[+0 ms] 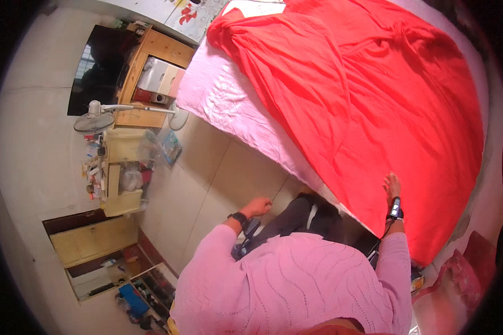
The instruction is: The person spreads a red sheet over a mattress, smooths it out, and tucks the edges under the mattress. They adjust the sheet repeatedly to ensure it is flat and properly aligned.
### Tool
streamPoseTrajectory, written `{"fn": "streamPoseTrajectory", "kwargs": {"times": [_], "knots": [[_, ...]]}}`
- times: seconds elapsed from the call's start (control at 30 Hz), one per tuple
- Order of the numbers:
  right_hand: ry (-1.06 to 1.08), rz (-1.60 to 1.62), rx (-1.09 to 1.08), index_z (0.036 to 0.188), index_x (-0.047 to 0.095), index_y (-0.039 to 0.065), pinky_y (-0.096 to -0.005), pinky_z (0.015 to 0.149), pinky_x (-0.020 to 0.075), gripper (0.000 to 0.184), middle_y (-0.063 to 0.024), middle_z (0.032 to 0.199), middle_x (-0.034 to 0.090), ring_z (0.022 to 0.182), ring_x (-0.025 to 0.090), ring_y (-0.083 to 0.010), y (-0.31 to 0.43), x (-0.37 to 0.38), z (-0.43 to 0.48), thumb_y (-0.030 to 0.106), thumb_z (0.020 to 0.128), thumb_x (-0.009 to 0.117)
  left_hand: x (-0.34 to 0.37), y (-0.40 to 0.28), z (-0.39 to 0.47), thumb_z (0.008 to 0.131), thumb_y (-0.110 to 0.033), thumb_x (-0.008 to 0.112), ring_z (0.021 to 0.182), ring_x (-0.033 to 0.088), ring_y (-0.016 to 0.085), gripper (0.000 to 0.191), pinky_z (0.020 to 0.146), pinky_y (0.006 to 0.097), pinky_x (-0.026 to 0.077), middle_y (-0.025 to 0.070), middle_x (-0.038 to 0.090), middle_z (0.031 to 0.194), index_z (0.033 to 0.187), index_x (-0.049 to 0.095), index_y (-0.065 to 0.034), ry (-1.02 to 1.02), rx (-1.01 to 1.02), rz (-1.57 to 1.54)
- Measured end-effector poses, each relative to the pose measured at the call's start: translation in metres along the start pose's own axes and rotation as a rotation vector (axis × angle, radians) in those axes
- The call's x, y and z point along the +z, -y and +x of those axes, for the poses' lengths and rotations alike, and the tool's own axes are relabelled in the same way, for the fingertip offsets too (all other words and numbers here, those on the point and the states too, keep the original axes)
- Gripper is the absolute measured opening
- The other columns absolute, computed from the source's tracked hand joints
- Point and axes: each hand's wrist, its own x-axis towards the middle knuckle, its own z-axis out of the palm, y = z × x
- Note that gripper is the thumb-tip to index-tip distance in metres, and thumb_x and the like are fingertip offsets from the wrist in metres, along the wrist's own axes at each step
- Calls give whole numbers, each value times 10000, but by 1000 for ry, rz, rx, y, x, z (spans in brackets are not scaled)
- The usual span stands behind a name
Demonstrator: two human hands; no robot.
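A red blanket lies over much of the bed, wrinkled and bunched towards its far left corner. Beneath it, a light pink bedsheet shows along the left side. My right hand is over the near part of the blanket, fingers somewhat apart and holding nothing; whether it presses on the cloth is unclear. Beside the bed, above the tiled floor, hangs my left hand, its fingers curled in with nothing visible in them. Both wrists wear dark straps, and the right one carries a small lit device.
A white standing fan leans into view before a wooden cabinet and a black television. Left of the floor stands a cream shelf unit crowded with small items. A pink bag lies at lower right.
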Motion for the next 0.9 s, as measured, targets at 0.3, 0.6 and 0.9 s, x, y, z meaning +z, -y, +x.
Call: {"fn": "streamPoseTrajectory", "kwargs": {"times": [0.3,0.6,0.9], "knots": [[344,-284,4,1322,528,88,-326,765,519,490,-72,1147,622,947,640,-184,41,279,-37,401,955,613,-77,139,4,900,-280,586,1023,659,350,316,892,421,521,175,696,1089,1130,668,-79,-172,-89,-206],[159,-501,-166,1355,506,15,-342,866,513,579,-134,1273,601,1039,638,-225,6,566,-23,386,934,645,-259,387,8,887,-234,567,1049,650,355,300,913,438,510,183,690,1102,1121,678,-84,-187,-151,-124],[168,-661,-560,1413,451,-15,-393,1081,398,675,-245,1382,528,1289,513,-323,117,751,0,407,926,651,-425,475,26,913,-247,576,983,676,331,275,857,411,529,169,704,1041,1112,664,-77,-409,-264,-147]]}}
